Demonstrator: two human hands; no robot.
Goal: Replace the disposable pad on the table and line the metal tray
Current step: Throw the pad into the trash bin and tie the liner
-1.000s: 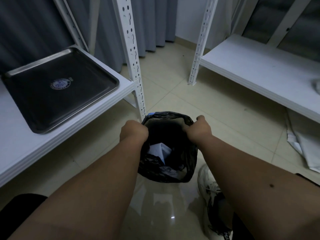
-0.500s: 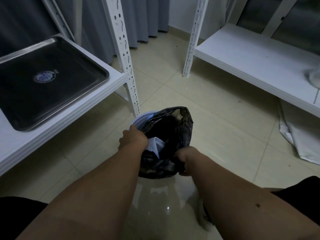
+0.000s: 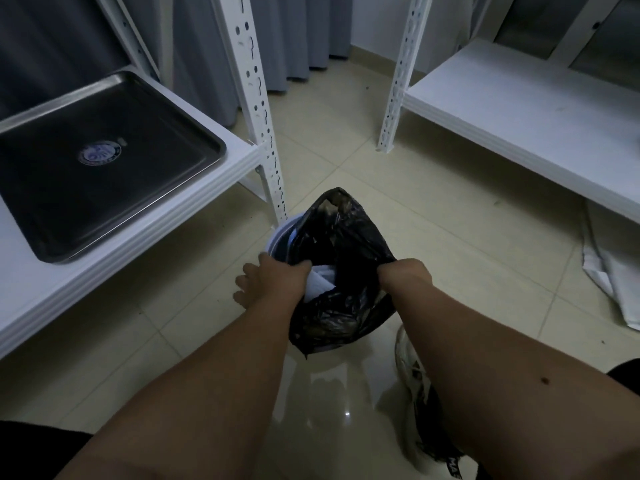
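Observation:
A black trash bag [image 3: 343, 258] lines a white bin [image 3: 277, 237] on the floor between two shelf units. My left hand [image 3: 270, 282] straddles the bag's left edge, thumb at the opening and fingers spread outside the bin. My right hand [image 3: 401, 273] grips the bag's right edge. A crumpled white pad [image 3: 318, 282] lies inside the bag. The metal tray [image 3: 138, 192] sits bare on the white table [image 3: 214, 199] at the left, with a round sticker [image 3: 100, 154] in its middle.
A perforated white post [image 3: 256, 98] stands just behind the bin. A second white shelf [image 3: 519, 116] runs along the right, with white sheeting [image 3: 613, 275] on the floor beneath it. My shoe [image 3: 412, 368] is next to the bin. Grey curtains hang behind.
The bag's mouth, stretched wide a second ago, is now drawn narrower and its far side stands up. My right hand shifted along the edge; my left hand's fingers have spread outward.

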